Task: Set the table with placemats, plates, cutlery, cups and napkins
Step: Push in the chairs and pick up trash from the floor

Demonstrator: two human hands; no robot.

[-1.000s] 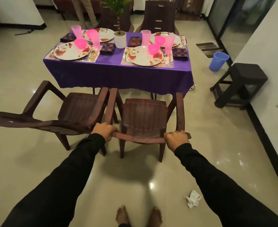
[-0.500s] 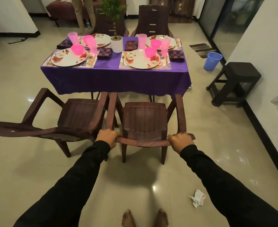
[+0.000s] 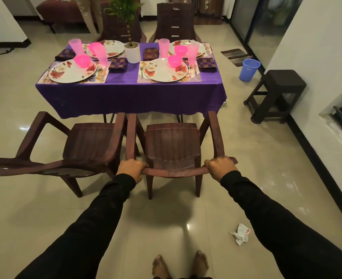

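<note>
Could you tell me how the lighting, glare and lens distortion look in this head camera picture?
Head view: dim, warm indoor light; bright glare spots on the glossy floor beneath the chair, which casts a soft shadow. Wide-angle distortion stretches the left chair at the frame edge. The left hand and right hand look sharp.

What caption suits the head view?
Both hands, left and right, grip a brown chair facing the set table.

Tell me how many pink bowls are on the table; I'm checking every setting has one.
4. One sits on each plate: near-left bowl, near-right bowl, far-left bowl, partly hidden behind a tumbler, and far-right bowl. None seems hidden.
</note>
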